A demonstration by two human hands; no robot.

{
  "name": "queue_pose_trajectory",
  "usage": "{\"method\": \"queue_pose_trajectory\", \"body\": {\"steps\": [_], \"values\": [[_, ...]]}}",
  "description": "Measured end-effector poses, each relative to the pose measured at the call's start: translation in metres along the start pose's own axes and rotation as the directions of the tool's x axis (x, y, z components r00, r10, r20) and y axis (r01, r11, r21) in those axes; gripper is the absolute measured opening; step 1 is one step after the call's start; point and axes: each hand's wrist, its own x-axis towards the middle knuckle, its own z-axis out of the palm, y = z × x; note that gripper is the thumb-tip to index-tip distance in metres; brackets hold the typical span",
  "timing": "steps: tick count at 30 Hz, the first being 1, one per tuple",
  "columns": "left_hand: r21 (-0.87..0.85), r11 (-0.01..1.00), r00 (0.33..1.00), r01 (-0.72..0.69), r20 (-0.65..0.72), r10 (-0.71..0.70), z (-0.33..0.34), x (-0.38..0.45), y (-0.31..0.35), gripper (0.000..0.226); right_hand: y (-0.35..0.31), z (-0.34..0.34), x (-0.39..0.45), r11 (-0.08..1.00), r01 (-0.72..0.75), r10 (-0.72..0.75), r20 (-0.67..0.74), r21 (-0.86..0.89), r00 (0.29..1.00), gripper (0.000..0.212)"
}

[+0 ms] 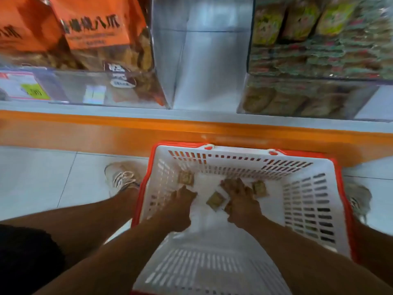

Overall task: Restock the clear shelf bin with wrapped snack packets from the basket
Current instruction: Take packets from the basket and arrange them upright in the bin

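Observation:
A white basket with an orange rim (314, 167) stands on the floor below the shelf. Three small tan wrapped snack packets lie on its bottom: one at the far left (186, 178), one in the middle (214, 201), one at the right (259, 188). My left hand (180, 203) reaches down just in front of the far-left packet, with its fingertips bunched and hidden. My right hand (241, 201) lies with spread fingers between the middle and right packets, over a white wrapper edge. The clear shelf bin (168, 60) above looks empty.
A bin of orange snack bags (95, 28) stands left of the clear bin. Another bin, stacked with green-wrapped packets (319, 52), stands to the right. An orange shelf front (85, 130) runs across. My shoes (123, 177) stand on the white tile floor beside the basket.

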Motion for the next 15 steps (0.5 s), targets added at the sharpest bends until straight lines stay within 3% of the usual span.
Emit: {"method": "queue_pose_trajectory", "body": {"steps": [2,8,11,15], "values": [[0.018,0.999,0.999,0.043,-0.032,-0.043,0.014,0.016,0.001,0.087,-0.001,0.004,0.006,0.999,0.007,-0.009,-0.029,-0.052,1.0,0.123],[0.06,0.995,0.996,0.083,-0.027,-0.081,0.048,0.034,0.005,0.1,-0.008,0.014,0.01,0.995,0.02,-0.031,-0.124,-0.093,0.992,0.084],[-0.004,1.0,0.998,0.02,-0.063,-0.02,0.06,0.035,0.016,0.095,-0.015,0.019,0.011,0.996,0.066,-0.07,-0.082,-0.053,0.994,0.079],[-0.121,0.99,0.994,0.079,-0.061,-0.087,0.06,0.043,0.027,0.094,-0.013,0.032,0.011,0.986,0.151,-0.146,-0.065,0.073,0.987,0.083]]}}
